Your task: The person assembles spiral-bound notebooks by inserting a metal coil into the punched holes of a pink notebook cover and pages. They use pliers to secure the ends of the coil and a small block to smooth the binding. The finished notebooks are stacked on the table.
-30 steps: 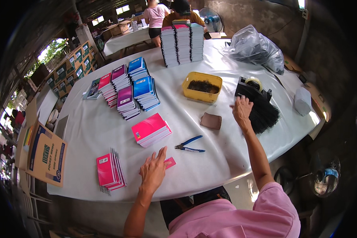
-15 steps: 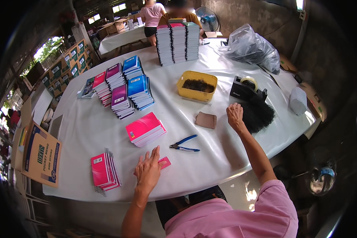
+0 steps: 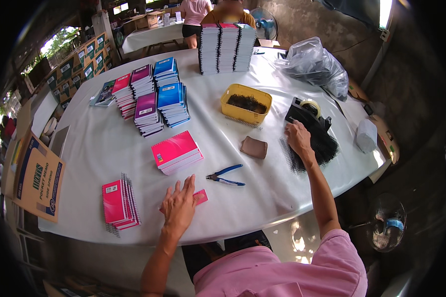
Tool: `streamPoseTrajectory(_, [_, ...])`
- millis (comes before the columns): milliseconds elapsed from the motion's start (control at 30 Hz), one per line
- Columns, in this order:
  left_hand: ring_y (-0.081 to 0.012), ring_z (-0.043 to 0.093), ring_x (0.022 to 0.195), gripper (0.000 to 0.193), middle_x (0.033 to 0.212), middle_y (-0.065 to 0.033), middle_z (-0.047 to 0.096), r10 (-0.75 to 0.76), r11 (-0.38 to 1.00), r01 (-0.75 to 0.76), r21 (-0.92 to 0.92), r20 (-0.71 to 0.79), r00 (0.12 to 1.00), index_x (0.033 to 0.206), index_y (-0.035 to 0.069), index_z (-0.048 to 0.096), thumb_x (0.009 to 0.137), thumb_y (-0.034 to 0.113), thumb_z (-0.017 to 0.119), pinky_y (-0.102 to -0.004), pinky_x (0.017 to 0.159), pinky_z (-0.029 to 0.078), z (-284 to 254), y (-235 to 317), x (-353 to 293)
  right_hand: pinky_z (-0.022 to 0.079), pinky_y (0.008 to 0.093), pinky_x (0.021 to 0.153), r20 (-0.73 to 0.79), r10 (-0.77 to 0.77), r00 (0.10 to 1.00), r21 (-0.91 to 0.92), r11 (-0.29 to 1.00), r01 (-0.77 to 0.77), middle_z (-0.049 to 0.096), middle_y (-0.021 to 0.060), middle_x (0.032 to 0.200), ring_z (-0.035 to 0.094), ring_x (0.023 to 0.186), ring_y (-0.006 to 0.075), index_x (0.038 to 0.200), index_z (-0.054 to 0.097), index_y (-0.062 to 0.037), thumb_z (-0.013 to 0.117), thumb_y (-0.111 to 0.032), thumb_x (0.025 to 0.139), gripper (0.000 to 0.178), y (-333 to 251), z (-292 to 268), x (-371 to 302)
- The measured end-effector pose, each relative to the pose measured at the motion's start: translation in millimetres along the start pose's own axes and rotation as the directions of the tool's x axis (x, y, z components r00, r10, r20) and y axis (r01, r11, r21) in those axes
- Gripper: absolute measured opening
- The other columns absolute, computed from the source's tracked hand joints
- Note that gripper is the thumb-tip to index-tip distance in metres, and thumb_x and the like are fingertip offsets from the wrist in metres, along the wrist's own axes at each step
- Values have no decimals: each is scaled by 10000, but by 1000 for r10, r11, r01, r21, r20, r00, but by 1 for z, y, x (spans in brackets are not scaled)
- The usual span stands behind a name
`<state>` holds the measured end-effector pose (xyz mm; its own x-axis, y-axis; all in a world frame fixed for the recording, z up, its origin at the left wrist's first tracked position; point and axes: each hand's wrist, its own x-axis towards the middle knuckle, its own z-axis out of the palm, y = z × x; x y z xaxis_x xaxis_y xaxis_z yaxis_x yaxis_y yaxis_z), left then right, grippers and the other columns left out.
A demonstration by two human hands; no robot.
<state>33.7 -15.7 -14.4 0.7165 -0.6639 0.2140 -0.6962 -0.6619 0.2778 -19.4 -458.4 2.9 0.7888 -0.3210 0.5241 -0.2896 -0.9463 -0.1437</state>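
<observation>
My left hand lies flat with fingers spread over a small pink notebook, most of it hidden under the palm. My right hand is at the near left side of a heap of black spiral binding coils, its fingers curled on some of them. The fingertips are partly hidden. Between the hands lie blue-handled cutting pliers, open, and a brown folded pad. Beyond the left hand is a stack of pink notebooks. A pile of coil-bound pink notebooks sits farther left.
A yellow tub holds dark coil pieces. Behind the coil heap stands a black tape dispenser. Purple and blue notebook stacks, tall bound stacks and a grey plastic bag stand farther back. A cardboard box is left.
My right hand has moved from beside the coil heap onto it, and some coils now spread out to its left. My left hand stays on the pink notebook. The whole view has shifted slightly.
</observation>
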Motion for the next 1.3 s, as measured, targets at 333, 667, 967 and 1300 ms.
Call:
streamPoseTrajectory(333, [-390, 582, 1124, 504, 1277, -130, 614, 13, 1000, -13, -1, -6, 1000, 1398, 128, 474, 952, 342, 570, -491, 998, 434, -8, -2, 5, 511, 329, 705, 331, -486, 809, 854, 519, -37, 657, 88, 897, 638, 756, 192, 973, 723, -46, 724, 3, 793, 187, -217, 2, -49])
streamPoseTrajectory(667, [-412, 575, 1178, 546, 1282, -144, 617, 7, 1000, -7, -1, 14, 1000, 1415, 109, 475, 963, 411, 530, -523, 1037, 408, -8, -4, 4, 494, 269, 727, 395, -537, 745, 913, 320, -254, 636, 34, 906, 588, 799, 99, 1058, 717, -28, 698, -7, 858, 202, -224, 18, -53])
streamPoseTrajectory(967, [-412, 576, 1178, 547, 1312, -115, 605, 11, 1000, -12, 14, 37, 999, 1421, 129, 472, 952, 400, 549, -526, 1046, 400, -9, -8, 5, 483, 297, 690, 576, -665, 475, 817, 474, -328, 618, 57, 858, 561, 745, 125, 1040, 693, -3, 686, 4, 862, 179, -222, 4, -34])
streamPoseTrajectory(1300, [-409, 612, 1099, 550, 1239, -171, 628, 13, 1000, -13, 24, 17, 1000, 1433, 118, 440, 958, 366, 565, -516, 968, 462, -10, -9, 3, 486, 418, 689, 220, -678, 701, 755, 573, 318, 592, 141, 883, 610, 813, 357, 978, 587, -20, 652, -94, 874, 143, -229, 2, -49])
